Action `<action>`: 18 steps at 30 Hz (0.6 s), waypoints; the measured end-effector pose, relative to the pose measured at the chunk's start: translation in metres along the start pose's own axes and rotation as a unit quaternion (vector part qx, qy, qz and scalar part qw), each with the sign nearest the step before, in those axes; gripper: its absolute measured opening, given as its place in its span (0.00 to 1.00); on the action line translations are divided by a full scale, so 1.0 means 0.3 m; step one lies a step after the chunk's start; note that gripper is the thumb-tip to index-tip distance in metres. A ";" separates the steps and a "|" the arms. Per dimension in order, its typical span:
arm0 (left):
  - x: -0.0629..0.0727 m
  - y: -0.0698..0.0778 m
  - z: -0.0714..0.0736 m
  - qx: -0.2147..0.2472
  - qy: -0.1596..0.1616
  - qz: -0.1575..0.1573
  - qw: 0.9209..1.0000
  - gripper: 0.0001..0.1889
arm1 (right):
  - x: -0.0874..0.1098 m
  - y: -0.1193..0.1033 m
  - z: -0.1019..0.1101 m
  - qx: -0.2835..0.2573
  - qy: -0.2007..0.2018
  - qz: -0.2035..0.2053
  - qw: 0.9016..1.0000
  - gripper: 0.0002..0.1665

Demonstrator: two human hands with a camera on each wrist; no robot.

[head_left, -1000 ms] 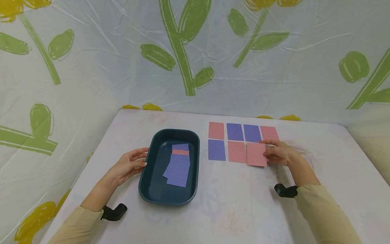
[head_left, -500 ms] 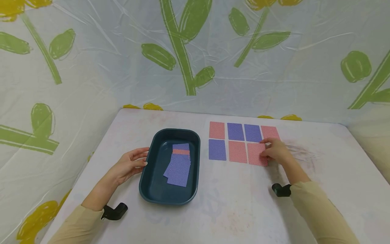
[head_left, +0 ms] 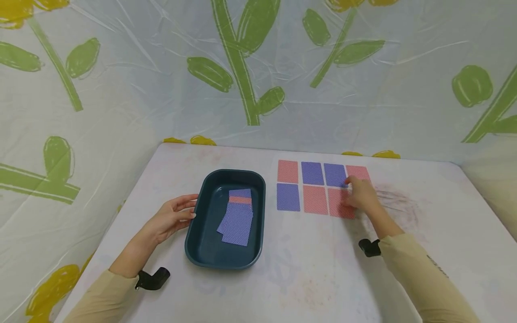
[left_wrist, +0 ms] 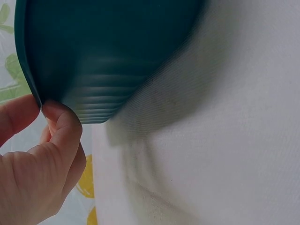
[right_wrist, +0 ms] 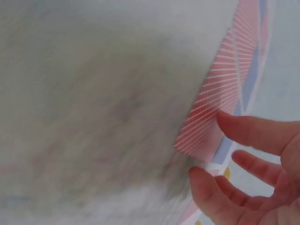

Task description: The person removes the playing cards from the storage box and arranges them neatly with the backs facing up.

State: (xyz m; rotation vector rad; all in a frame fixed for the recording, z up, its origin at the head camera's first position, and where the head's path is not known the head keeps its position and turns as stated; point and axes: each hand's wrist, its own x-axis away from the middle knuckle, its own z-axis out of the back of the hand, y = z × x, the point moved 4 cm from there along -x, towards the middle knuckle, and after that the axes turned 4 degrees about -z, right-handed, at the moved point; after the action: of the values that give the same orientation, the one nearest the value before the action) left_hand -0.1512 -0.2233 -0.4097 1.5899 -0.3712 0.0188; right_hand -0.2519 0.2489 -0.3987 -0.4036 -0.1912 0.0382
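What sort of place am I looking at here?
Probably a makeshift recording booth: a wrinkled flower-print sheet hangs behind a white table, and a small black device sits at each wrist.

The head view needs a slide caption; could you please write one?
Left hand against a tray, right hand over red cards.

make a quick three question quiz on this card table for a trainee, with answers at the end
1. How many cards lie in the near row on the table?
2. True or false: the left hand pinches the rim of the tray.
3. Which is the right hand nearest to: (a) a card in the tray, (b) the near row's rightmost red card, (c) the near row's leftmost card?

Key: 1. three; 2. true; 3. b.
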 end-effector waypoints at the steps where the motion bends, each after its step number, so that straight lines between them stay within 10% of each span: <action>1: 0.000 0.000 0.000 -0.001 0.000 0.001 1.000 0.31 | -0.004 -0.003 0.004 -0.006 -0.012 -0.002 1.000 0.31; 18: 0.004 0.001 -0.003 0.000 0.003 0.002 1.000 0.31 | -0.070 -0.390 0.016 -0.257 -0.172 0.022 0.951 0.21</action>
State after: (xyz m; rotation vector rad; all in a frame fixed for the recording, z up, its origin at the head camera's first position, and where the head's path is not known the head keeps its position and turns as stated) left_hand -0.1499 -0.2225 -0.4091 1.5893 -0.3696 0.0261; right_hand -0.2735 0.1416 -0.3519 -0.9223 -0.5435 0.1032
